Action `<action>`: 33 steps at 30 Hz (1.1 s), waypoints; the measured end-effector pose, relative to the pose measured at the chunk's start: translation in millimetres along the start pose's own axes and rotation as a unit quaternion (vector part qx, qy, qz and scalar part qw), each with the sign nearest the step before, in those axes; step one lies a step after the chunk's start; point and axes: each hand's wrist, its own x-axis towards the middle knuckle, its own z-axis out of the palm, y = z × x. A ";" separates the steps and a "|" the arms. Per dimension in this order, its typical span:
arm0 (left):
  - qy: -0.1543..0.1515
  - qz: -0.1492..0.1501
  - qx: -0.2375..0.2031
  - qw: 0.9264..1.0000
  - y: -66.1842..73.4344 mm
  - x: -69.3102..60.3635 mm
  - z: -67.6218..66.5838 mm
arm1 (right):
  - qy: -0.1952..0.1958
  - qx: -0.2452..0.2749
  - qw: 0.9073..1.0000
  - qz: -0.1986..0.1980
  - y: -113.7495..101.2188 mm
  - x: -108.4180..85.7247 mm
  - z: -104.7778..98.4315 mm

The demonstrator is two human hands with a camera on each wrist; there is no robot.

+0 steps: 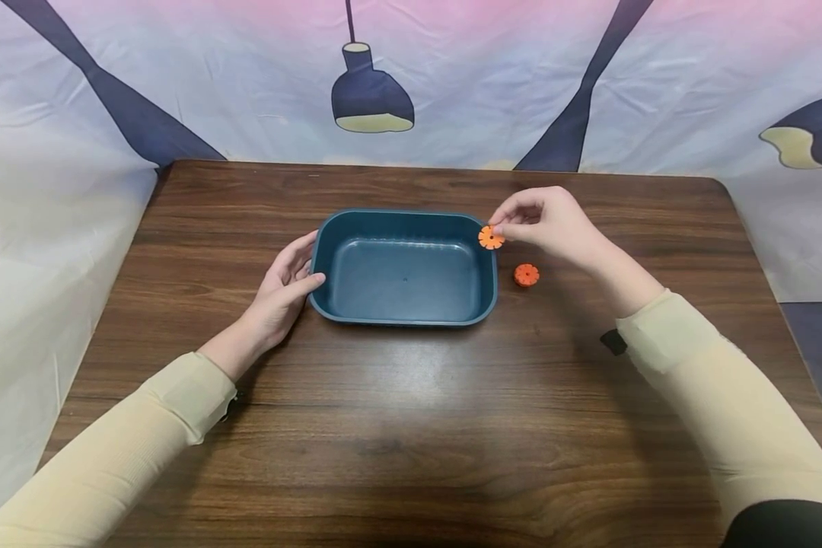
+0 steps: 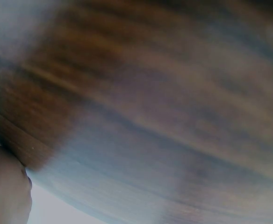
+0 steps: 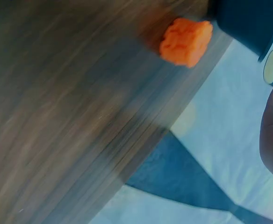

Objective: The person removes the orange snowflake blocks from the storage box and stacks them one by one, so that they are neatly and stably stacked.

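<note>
A dark teal rectangular tub (image 1: pixel 404 318) stands on the table, and nothing shows inside it. My left hand (image 1: pixel 281 293) grips the tub's left end, thumb over the rim and fingers along the outside. Between thumb and fingertips, my right hand (image 1: pixel 551 224) pinches an orange notched flower-shaped disc (image 1: pixel 491 237) at the tub's upper right corner. Just right of the tub sits a short stack of similar orange discs (image 1: pixel 527 275), which the right wrist view shows from the side as a ridged orange stack (image 3: pixel 185 42). The left wrist view catches only part of the left hand (image 2: pixel 6 186).
A brown wood-grain table (image 1: pixel 411 426) carries everything. Behind it and at both sides hangs a pale cloth (image 1: pixel 260 84) printed with dark lamps. A small black object (image 1: pixel 613 342) shows by the right cuff.
</note>
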 end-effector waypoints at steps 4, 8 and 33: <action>0.000 0.002 0.000 1.000 -0.6 -0.3 -0.7 | 0.010 -0.012 1.000 0.019 8.2 -11.8 -8.7; 0.000 0.003 -0.001 1.000 -1.1 0.0 -0.8 | 0.015 -0.017 0.999 0.032 19.8 -22.1 -15.2; 0.005 0.005 -0.007 1.000 1.0 -2.3 2.0 | -0.017 0.006 0.998 0.056 66.3 -41.4 -10.1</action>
